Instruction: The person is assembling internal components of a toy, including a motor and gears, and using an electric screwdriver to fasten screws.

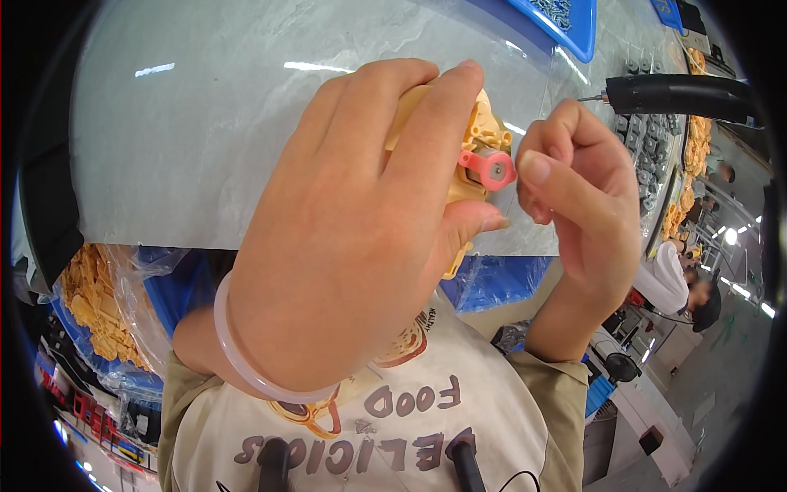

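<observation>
My left hand (352, 213) is wrapped over a yellow plastic housing (485, 123), gripping it above the table's near edge, and hides much of it. On the housing's right side sits a small round metal motor (478, 174) with a pink plastic cap (496, 170) at its end. Just right of that cap is my right hand (578, 180), thumb and fingers drawn together in a pinch. Whatever those fingertips hold, if anything, is too small or hidden to make out.
A blue tray of small screws (586, 37) stands at the far right. Nearer, a black electric screwdriver (680, 94) points its bit left. Several grey motors (648, 156) stand in rows beyond my right hand. A bag of yellow plastic parts (98, 303) lies at lower left.
</observation>
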`<state>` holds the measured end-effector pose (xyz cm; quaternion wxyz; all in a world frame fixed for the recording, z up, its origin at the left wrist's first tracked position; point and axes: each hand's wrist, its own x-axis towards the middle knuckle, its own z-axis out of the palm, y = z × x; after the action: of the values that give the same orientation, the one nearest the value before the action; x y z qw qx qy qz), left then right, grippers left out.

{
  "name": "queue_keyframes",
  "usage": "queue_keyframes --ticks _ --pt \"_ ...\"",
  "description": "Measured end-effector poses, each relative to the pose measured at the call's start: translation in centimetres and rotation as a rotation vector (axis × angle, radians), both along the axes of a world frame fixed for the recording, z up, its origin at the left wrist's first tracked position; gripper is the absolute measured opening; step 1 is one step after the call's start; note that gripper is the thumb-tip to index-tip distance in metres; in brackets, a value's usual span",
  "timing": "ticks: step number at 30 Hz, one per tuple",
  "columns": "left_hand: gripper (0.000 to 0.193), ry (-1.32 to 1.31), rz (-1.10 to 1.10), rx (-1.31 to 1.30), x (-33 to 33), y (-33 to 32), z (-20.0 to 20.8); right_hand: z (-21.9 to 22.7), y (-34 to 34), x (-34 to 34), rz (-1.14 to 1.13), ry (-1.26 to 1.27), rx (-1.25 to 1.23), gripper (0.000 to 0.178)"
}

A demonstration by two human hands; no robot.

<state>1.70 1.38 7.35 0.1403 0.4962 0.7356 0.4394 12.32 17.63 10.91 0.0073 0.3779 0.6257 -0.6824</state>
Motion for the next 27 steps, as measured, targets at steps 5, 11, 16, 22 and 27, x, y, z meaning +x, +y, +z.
queue_keyframes --ticks 5,11,16,22,27 --pt "0.064 -0.028 0.009 0.010 0.1 -0.1 -0.1 -0.4 -0.4 0.0 0.006 0.034 0.001 0.026" --pt "0.064 0.057 -0.015 0.050 -0.1 -0.3 -0.5 -0.5 -0.8 0.0 -0.023 0.077 0.028 0.025" --pt "0.053 0.014 0.022 0.107 0.0 0.2 -1.3 -0.5 -1.1 -0.1 -0.038 0.092 0.045 0.025" --pt "0.046 -0.088 0.066 -0.008 0.3 0.6 0.4 -0.5 -1.2 -0.1 -0.056 0.102 0.038 0.026" --pt "0.044 -0.140 0.077 -0.003 0.3 0.8 0.1 -0.6 -1.0 -0.2 -0.045 0.099 0.006 0.027"
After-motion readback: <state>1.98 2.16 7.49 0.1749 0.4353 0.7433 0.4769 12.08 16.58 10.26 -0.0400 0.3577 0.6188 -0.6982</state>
